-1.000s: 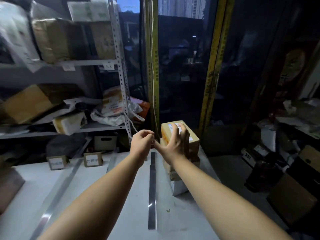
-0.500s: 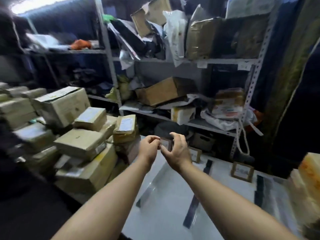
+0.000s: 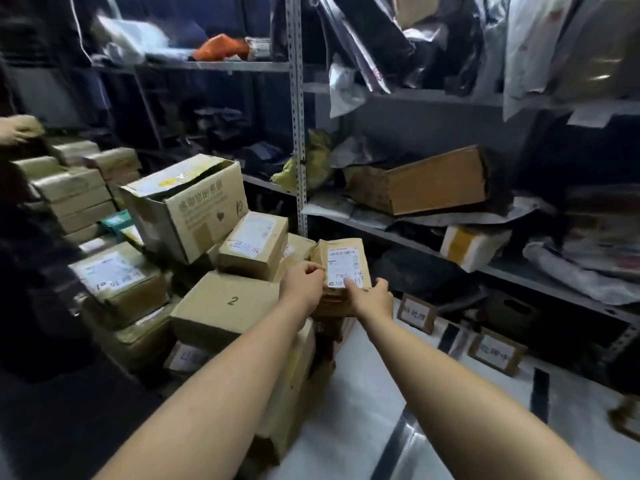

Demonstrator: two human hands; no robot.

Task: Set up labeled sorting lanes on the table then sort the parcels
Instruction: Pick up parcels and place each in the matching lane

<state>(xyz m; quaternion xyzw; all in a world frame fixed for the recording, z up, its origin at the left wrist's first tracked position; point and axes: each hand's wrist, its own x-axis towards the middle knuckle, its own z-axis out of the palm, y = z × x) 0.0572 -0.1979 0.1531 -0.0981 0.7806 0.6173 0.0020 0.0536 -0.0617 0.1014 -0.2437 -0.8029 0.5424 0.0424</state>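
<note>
A small brown parcel with a white shipping label sits on top of the pile of cardboard parcels at the table's left end. My left hand is curled against its left edge. My right hand grips its lower right corner, thumb on the label. Behind my right hand, two small labelled cards stand along the far side of the white table. Dark tape strips and a shiny strip mark lanes on it.
The pile includes a box marked 2, a large open box and a hand-marked box. Metal shelving crammed with bags and boxes runs behind. More stacked boxes fill the far left.
The view swung left, away from the stack at the table's right end to the pile on the left. Both hands left that stack and now hold the small labelled parcel.
</note>
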